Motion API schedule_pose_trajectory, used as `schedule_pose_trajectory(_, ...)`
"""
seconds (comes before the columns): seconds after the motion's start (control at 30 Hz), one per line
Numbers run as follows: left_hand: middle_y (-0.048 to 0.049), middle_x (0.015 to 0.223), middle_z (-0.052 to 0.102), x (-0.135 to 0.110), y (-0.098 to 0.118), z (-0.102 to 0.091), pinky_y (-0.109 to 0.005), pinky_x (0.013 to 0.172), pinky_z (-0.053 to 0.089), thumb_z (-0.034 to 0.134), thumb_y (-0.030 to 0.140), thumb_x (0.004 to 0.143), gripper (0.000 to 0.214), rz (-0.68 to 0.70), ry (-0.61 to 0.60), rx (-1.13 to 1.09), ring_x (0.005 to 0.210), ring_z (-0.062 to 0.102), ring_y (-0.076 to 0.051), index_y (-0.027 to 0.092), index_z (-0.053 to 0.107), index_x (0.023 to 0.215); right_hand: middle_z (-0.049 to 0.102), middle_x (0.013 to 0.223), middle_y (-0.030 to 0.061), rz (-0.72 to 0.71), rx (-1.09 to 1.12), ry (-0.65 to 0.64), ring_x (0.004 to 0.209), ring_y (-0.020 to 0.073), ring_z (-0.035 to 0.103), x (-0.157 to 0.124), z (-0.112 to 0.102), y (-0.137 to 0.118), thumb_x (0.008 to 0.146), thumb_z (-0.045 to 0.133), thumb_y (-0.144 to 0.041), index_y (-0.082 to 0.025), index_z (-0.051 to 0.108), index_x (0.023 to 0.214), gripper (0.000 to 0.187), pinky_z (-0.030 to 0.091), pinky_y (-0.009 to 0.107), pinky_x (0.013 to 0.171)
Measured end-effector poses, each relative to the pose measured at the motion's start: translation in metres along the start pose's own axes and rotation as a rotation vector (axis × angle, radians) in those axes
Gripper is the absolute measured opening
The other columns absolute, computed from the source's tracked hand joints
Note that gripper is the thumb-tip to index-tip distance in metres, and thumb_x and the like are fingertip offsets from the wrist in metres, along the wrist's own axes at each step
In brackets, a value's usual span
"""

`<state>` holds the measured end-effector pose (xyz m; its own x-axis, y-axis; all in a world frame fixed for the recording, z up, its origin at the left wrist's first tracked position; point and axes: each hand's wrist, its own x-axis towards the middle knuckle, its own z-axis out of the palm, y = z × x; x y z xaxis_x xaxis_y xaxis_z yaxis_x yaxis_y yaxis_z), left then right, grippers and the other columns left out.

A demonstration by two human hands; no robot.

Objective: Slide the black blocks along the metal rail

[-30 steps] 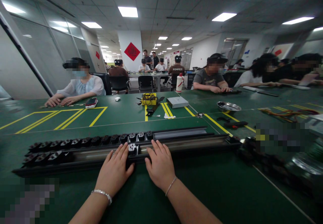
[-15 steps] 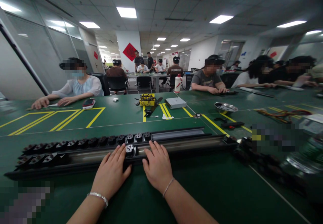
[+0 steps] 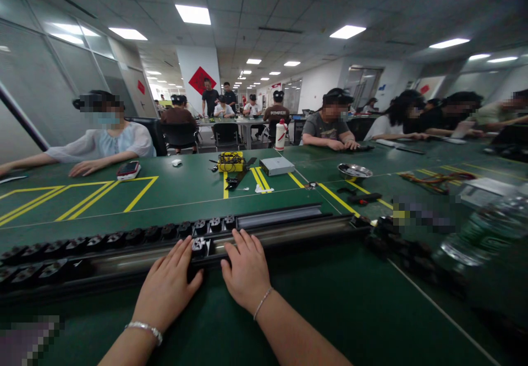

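A long black rail (image 3: pixel 284 238) with a shiny channel lies across the table before me. My left hand (image 3: pixel 163 280) rests on it, fingers stretched out and thumb apart, just left of a black block with a pale, socket-like face (image 3: pixel 201 246) seated in the channel. On the block's right, my right hand (image 3: pixel 247 269) lies with extended fingers across the rail, a small gap between its thumb and the block. Whether the left fingertips touch the block I cannot tell. Several similar black blocks (image 3: pixel 115 239) line a second rail (image 3: pixel 280 217) behind.
Loose black blocks (image 3: pixel 412 245) are piled right of the rail, near a plastic bottle (image 3: pixel 482 234). Farther back on the green table stand a metal bowl (image 3: pixel 355 171), a grey box (image 3: pixel 277 166) and a yellow box with cables (image 3: pixel 231 161). Co-workers sit opposite.
My view has turned slightly right, so everything sits farther left. Both hands keep their places on the rail beside the block. The co-worker at far left has stretched an arm outward.
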<state>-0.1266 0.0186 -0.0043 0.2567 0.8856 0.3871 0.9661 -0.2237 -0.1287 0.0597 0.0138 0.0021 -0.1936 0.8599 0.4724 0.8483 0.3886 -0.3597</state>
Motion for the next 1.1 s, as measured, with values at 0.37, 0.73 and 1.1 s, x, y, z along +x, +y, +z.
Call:
schedule_pose_trajectory(0.37, -0.0074, 0.138, 0.041, 0.0016, 0.0017, -0.0051, -0.042, 0.096, 0.038, 0.039, 0.041, 0.077, 0.058, -0.031, -0.031, -0.021, 0.125, 0.040, -0.024, 0.015, 0.043, 0.129, 0.041, 0.137, 0.0049, -0.002, -0.010, -0.007, 0.129, 0.0201, 0.030, 0.0001, -0.0013, -0.0006, 0.084, 0.045, -0.038, -0.023, 0.057, 0.112, 0.033, 0.018, 0.038, 0.107)
schedule_pose_trajectory(0.73, -0.0081, 0.139, 0.040, 0.0028, 0.0030, -0.0041, -0.045, 0.101, 0.031, 0.039, 0.041, 0.077, 0.058, -0.053, -0.067, -0.022, 0.127, 0.037, -0.024, 0.017, 0.042, 0.130, 0.042, 0.137, 0.0040, 0.000, -0.016, 0.003, 0.129, 0.0195, 0.030, 0.0001, -0.0006, -0.0006, 0.084, 0.045, -0.038, -0.024, 0.057, 0.112, 0.033, 0.017, 0.038, 0.107)
schedule_pose_trajectory(1.1, -0.0107, 0.139, 0.039, 0.0037, 0.0081, -0.0043, -0.054, 0.101, 0.028, 0.036, 0.042, 0.076, 0.062, -0.071, -0.084, -0.014, 0.127, 0.037, -0.027, 0.013, 0.040, 0.131, 0.042, 0.137, 0.0037, -0.001, -0.032, 0.001, 0.128, 0.0200, 0.031, -0.0001, 0.0000, -0.0002, 0.087, 0.041, -0.040, -0.025, 0.057, 0.113, 0.034, 0.019, 0.039, 0.106)
